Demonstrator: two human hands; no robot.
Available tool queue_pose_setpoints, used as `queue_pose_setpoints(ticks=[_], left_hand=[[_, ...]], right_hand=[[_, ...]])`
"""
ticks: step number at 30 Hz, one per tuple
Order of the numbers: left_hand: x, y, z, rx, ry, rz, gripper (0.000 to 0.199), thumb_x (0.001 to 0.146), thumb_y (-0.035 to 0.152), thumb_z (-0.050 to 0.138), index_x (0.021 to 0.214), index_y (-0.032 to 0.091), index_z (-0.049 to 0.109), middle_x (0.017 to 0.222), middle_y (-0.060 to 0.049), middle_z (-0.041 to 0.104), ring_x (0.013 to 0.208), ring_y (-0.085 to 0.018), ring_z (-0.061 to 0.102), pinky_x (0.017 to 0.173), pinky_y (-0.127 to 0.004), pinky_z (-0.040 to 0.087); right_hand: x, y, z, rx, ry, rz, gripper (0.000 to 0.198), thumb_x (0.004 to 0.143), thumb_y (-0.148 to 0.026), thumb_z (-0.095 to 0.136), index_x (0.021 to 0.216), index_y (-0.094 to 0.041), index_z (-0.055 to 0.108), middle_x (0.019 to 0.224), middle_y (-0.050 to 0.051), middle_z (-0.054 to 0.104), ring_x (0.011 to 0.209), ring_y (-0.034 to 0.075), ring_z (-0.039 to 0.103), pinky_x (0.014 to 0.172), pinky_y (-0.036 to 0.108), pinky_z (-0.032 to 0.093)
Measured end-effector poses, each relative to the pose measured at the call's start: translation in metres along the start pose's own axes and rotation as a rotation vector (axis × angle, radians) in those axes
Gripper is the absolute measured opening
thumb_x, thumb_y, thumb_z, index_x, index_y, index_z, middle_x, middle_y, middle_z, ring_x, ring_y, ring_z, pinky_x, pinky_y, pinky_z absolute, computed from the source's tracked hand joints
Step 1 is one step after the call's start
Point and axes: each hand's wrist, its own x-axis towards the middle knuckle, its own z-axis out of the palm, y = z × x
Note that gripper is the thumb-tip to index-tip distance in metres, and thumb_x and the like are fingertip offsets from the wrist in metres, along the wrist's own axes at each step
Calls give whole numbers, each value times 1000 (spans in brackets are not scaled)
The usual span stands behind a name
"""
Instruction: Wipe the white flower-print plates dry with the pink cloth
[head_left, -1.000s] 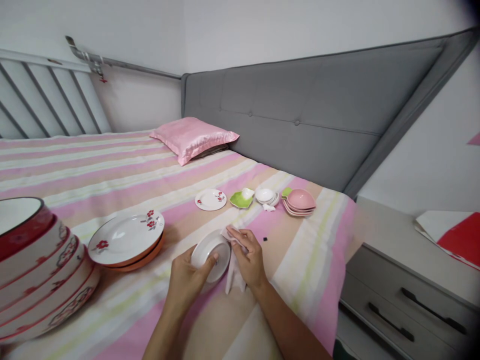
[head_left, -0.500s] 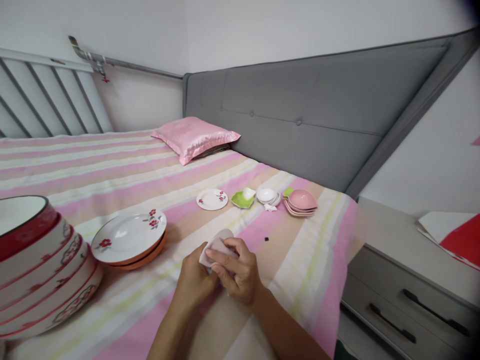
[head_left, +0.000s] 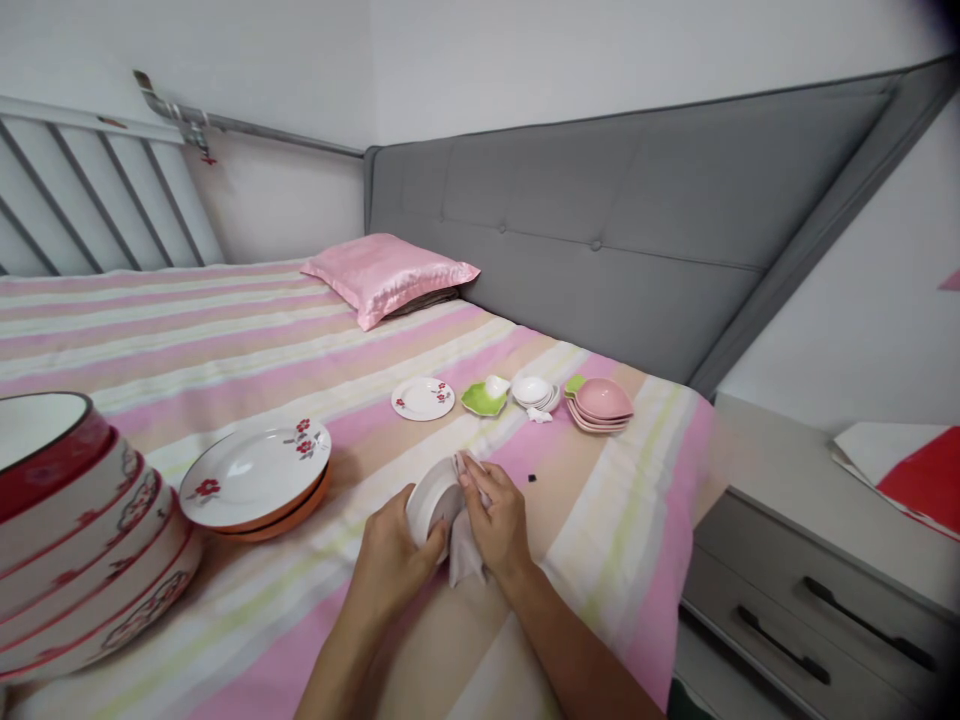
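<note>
The white bowl [head_left: 426,497] is located at the lower centre of the frame, tilted above the striped sheet [head_left: 600,520]. The left hand [head_left: 394,553] grips the bowl at its left side, thumb on the near face. The right hand [head_left: 496,522] pinches a pale cloth [head_left: 467,552] against the bowl's right rim; the cloth hangs below the fingers. A stack of bowls [head_left: 82,560] stands at the lower left of the frame.
</note>
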Motion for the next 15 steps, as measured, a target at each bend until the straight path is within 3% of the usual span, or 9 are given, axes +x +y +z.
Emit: queue_pose_setpoints(ticks=[8, 15], left_hand=[[1, 3, -2, -66, -5, -18, 21, 73, 25, 55, 92, 17, 58, 82, -3, 69, 72, -20, 63, 66, -29, 47], [-2, -6, -1, -200, -32, -8, 20, 68, 18, 55, 88, 17, 56, 75, -1, 65, 72, -19, 60, 62, -26, 45]], right_hand=[[-7, -25, -7, -126, -41, -297, 41, 89, -21, 46, 129, -28, 52, 123, 7, 57, 108, 21, 55, 91, 35, 49], [-12, -33, -8, -76, -107, -509, 41, 85, -21, 52, 125, -30, 56, 119, 7, 58, 100, 22, 57, 84, 36, 52]])
